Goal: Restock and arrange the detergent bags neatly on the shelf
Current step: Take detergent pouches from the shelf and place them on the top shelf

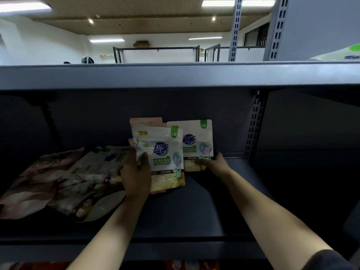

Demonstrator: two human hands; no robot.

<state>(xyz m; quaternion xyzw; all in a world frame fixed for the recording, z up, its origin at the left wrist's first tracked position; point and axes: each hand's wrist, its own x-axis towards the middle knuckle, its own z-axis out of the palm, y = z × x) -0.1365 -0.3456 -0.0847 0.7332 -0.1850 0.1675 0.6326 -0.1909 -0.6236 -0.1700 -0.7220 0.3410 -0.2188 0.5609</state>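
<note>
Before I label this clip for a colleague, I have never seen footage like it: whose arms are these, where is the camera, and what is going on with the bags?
There is no machine here. A person wears a wide-angle camera on the head, so you look forward and down along their own two bare arms into a dark grey shelf. The left hand grips the front detergent bag, white with a green label, standing upright with pink bags behind it. The right hand holds the bottom corner of a second upright bag just behind and to the right. To the left, a loose pile of bags lies flat on the same shelf. Another bag shows on the shelf above, at the far right.
</note>
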